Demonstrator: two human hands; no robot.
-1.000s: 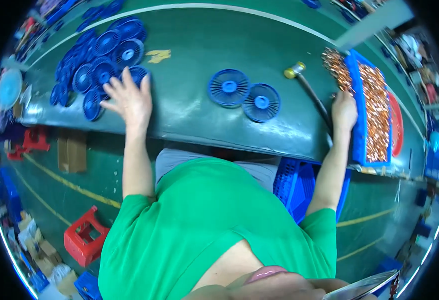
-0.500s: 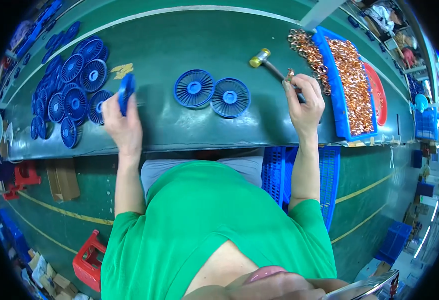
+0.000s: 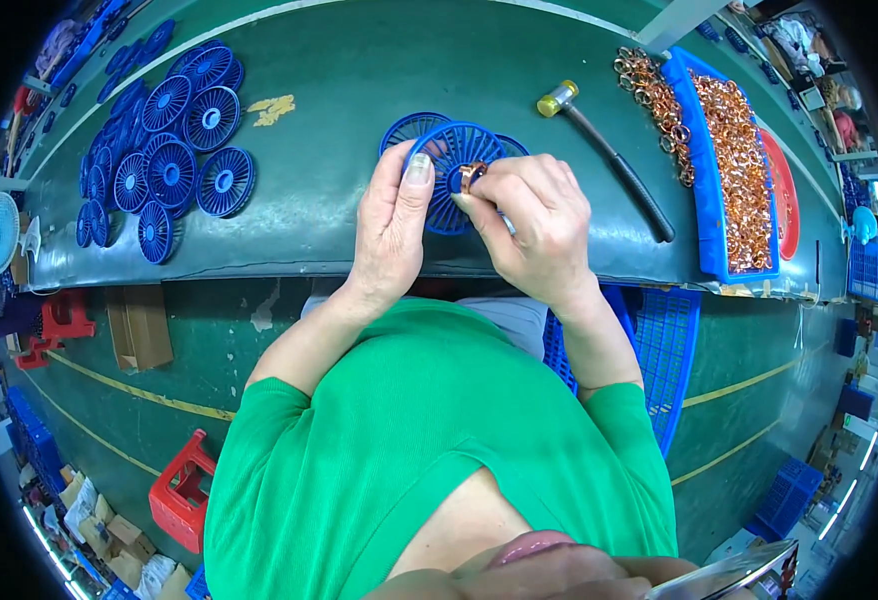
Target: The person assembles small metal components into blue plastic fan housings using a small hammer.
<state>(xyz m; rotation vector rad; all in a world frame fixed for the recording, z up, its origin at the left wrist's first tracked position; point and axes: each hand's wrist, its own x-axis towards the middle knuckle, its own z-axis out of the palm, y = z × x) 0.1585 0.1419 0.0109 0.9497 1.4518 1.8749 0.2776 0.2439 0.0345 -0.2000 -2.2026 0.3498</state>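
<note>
Above the table's middle, my left hand grips a round blue spoked plastic grille by its left rim, thumb on top. My right hand pinches a shiny copper-coloured ring against the hub of that grille; its fingers hide part of the hub, so how far the ring sits on it I cannot tell. Behind the held grille, two more blue grilles lie on the table, one showing at the left, the other barely showing at the right. A hammer with a yellow head lies right of my right hand.
Many blue grilles are heaped at the table's left. On the right stands a blue tray full of copper rings, with loose rings along its left side and a red tray behind it. Blue baskets stand below the table edge.
My left hand has brought a grille from the left to the middle. My right hand has left the hammer's handle and moved left, now with a copper ring at the grille's hub.
</note>
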